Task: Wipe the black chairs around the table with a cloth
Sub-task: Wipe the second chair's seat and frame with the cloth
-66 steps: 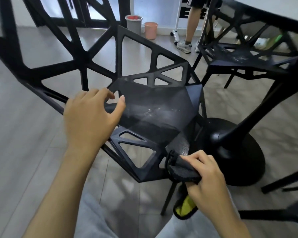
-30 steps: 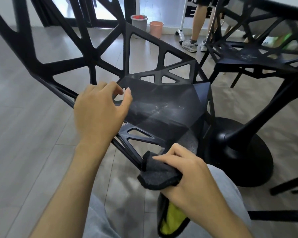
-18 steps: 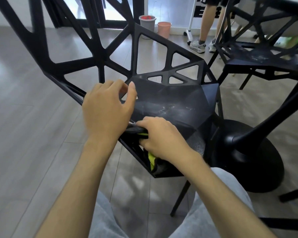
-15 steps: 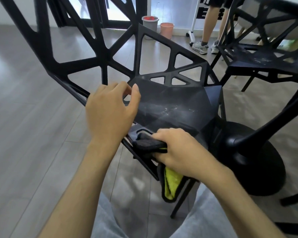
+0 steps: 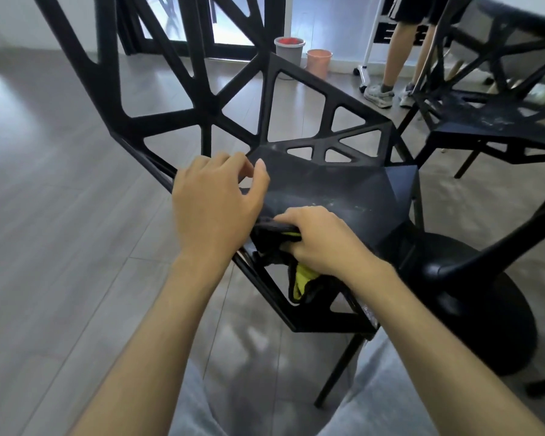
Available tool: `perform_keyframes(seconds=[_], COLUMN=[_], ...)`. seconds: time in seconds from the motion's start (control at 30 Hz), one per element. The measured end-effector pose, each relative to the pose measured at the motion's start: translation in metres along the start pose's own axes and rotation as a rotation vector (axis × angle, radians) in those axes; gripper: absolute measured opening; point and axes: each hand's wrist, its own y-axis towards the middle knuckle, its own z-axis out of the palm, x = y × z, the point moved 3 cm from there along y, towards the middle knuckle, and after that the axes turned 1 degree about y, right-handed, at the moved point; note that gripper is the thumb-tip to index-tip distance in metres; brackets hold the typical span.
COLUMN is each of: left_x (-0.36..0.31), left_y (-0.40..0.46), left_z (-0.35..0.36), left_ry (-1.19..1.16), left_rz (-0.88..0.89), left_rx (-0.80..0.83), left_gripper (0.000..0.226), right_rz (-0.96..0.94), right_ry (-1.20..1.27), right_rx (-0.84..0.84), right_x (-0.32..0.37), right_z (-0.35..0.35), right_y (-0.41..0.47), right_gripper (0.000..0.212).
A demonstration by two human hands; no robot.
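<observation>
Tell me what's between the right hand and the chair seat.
Head view: the cloth, dark with a yellow side, is pressed between the right hand and the chair seat.

The right hand [image 5: 323, 243] is covering most of the cloth [image 5: 299, 278]; the picture's top edge is cutting off the chair [image 5: 337, 190] back and the standing person [image 5: 400, 42].

The far half of the black chair [image 5: 337, 190] seat lies bare, open room ahead of both hands, and the floor [image 5: 60, 231] to the left is open too. To the right the round table base [image 5: 472, 297] crowds close against the seat, its slanted leg [image 5: 513, 234] crossing above, with a second chair [image 5: 491, 121] beyond. The webbed backrest [image 5: 183, 99] walls the left rear, passable only through its triangular gaps.
</observation>
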Motion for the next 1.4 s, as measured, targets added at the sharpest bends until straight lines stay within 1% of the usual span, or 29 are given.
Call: perform_keyframes(seconds=[0.03, 0.13, 0.2, 0.33, 0.43, 0.47, 0.53, 0.63, 0.67, 0.73, 0.77, 0.83, 0.97, 1.03, 1.1, 1.13, 1.2, 1.27, 1.3, 1.4], left_x=[0.000, 0.001, 0.001, 0.002, 0.003, 0.004, 0.007, 0.010, 0.010, 0.010, 0.012, 0.014, 0.026, 0.035, 0.044, 0.049, 0.055, 0.048, 0.041, 0.016], left_y=[-0.002, -0.002, -0.002, -0.003, -0.001, 0.000, 0.003, 0.008, 0.008, 0.008, 0.008, 0.012, 0.030, 0.041, 0.051, 0.056, 0.064, 0.065, 0.061, 0.031], left_z=[0.000, 0.000, 0.000, 0.000, 0.000, 0.000, 0.000, 0.003, 0.003, 0.002, 0.002, 0.003, 0.009, 0.011, 0.013, 0.015, 0.018, 0.020, 0.021, 0.028], left_ry=[0.005, 0.005, 0.003, -0.027, -0.035, -0.040, -0.044, -0.023, -0.023, -0.059, -0.091, -0.114, -0.066, -0.110, -0.105, -0.084, -0.041, -0.014, -0.026, -0.157], left_rz=[0.003, -0.002, -0.005, -0.015, -0.012, 0.001, 0.037, 0.082, 0.092, 0.103, 0.103, 0.111, 0.128, 0.108, 0.107, 0.117, 0.145, 0.192, 0.206, 0.159], left_rx=[-0.004, -0.009, -0.008, -0.030, -0.027, -0.023, -0.010, 0.028, 0.033, 0.023, 0.015, 0.015, 0.055, 0.061, 0.093, 0.118, 0.160, 0.169, 0.160, 0.167], left_gripper=[0.037, 0.036, 0.035, 0.029, 0.029, 0.028, 0.026, 0.025, 0.025, 0.025, 0.024, 0.024, 0.025, 0.024, 0.023, 0.023, 0.023, 0.022, 0.022, 0.023], right_rz=[-0.013, -0.014, 0.022, 0.040, 0.039, 0.038, 0.041, 0.122, 0.181, 0.310, 0.344, 0.304, 0.100, 0.085, 0.058, 0.011, -0.062, -0.009, 0.061, 0.338], right_ry=[-0.010, -0.072, 0.017, 0.269, 0.357, 0.347, 0.251, 0.094, 0.082, 0.170, 0.214, 0.203, 0.131, 0.142, 0.160, 0.144, 0.096, 0.059, 0.066, 0.184], right_rx=[0.022, 0.057, 0.017, -0.203, -0.375, -0.433, -0.526, -0.662, -0.722, -0.829, -0.859, -0.869, -0.778, -0.737, -0.727, -0.717, -0.681, -0.709, -0.747, -0.865], right_x=[-0.007, -0.031, -0.048, -0.046, -0.030, -0.031, -0.047, -0.100, -0.119, -0.144, -0.147, -0.130, -0.072, -0.052, -0.040, -0.040, -0.051, -0.080, -0.097, -0.147], right_z=[-0.003, -0.012, -0.015, -0.001, 0.018, 0.023, 0.026, 0.016, 0.011, 0.004, 0.006, 0.014, 0.038, 0.054, 0.065, 0.065, 0.059, 0.043, 0.033, 0.011], right_y=[-0.007, -0.041, -0.073, -0.123, -0.130, -0.131, -0.128, -0.116, -0.112, -0.105, -0.104, -0.105, -0.113, -0.112, -0.104, -0.098, -0.081, -0.064, -0.056, -0.038], right_gripper=[0.037, 0.050, 0.055, 0.047, 0.037, 0.036, 0.035, 0.037, 0.037, 0.037, 0.038, 0.036, 0.042, 0.047, 0.049, 0.048, 0.045, 0.044, 0.044, 0.041])
